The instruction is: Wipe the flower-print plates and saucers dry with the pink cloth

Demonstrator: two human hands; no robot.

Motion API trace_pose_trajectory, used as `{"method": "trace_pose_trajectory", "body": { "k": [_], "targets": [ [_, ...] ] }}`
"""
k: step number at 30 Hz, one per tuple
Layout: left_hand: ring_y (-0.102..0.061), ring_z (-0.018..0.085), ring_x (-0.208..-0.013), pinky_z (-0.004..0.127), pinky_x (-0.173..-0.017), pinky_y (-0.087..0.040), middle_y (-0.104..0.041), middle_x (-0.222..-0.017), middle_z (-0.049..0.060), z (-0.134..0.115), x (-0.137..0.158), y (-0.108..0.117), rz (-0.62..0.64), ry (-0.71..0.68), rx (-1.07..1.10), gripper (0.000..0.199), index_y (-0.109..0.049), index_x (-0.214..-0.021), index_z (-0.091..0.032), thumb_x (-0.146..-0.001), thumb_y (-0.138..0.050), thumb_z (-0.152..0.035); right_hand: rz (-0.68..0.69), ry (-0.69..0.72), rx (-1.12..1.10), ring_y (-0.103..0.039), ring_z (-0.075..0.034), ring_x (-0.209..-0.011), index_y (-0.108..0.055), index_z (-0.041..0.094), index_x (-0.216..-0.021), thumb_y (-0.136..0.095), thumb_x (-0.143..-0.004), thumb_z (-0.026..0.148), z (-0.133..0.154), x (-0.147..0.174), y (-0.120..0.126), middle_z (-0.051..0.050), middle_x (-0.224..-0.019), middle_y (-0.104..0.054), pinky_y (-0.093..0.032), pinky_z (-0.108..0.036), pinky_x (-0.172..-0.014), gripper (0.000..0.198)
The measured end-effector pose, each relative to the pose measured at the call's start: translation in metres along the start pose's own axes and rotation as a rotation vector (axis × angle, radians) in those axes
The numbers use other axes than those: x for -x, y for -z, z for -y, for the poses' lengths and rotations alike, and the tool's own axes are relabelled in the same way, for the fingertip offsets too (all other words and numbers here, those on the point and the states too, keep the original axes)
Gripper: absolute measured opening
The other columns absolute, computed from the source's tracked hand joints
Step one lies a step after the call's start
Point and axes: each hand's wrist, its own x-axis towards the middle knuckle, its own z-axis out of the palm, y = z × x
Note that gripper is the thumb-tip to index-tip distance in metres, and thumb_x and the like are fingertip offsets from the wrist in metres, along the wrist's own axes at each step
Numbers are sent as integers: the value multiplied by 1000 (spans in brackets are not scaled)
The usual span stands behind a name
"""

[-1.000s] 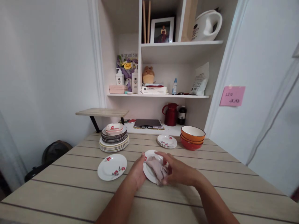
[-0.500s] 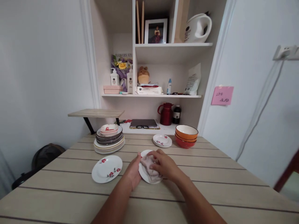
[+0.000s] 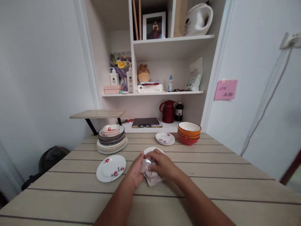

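Observation:
Near the middle of the table, my left hand [image 3: 137, 169] grips the left edge of a small white plate [image 3: 155, 150]. My right hand [image 3: 163, 165] has its fingers curled on a crumpled pale pink cloth [image 3: 151, 176], which lies against the plate's face and hangs over its near edge. Much of the plate is hidden by the cloth and my fingers. Left of my hands, a larger white plate [image 3: 110, 169] with red flowers lies flat. Beyond them sits a short stack of small flowered plates [image 3: 165, 138].
At the left stand stacked plates [image 3: 112, 145] topped by small dishes, close to a raised wooden shelf [image 3: 97, 114]. Orange and red bowls [image 3: 189, 133] are nested at the right. A laptop [image 3: 145, 121], red jug [image 3: 168, 112] and dark bottle [image 3: 179, 111] line the back.
The cloth has shifted to the near side of the plate with my right hand, baring more of its far rim. The camera view has tilted slightly.

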Motion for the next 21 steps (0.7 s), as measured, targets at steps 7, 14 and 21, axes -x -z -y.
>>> {"method": "trace_pose_trajectory", "body": {
  "k": [7, 14, 21],
  "targets": [
    [-69, 23, -81, 32, -76, -52, -74, -88, 11, 2, 1, -1, -23, -27, 9, 40, -65, -106, -11, -86, -57, -45, 168, -58, 128, -56, -17, -79, -68, 26, -93, -71, -68, 27, -2, 17, 23, -1, -95, -59, -37, -26, -67, 24],
    [-70, 22, -78, 32, -75, -53, -74, -90, 12, -1, -2, 1, -42, -12, 14, 42, -64, -110, -12, -89, -52, -45, -89, -114, 105, -58, -16, -82, -64, 28, -110, -64, -75, 22, -1, 11, 22, -2, -104, -61, -41, -28, -75, 35],
    [-70, 23, -79, 33, -76, -53, -74, -89, 14, 1, -3, 1, -48, 8, 31, 46, -65, -110, -11, -88, -52, -48, 25, -127, -41, -58, -19, -83, -49, 25, -132, -68, -74, 40, -6, 26, 52, -6, -107, -60, -44, -31, -75, 62]
  ]
}}
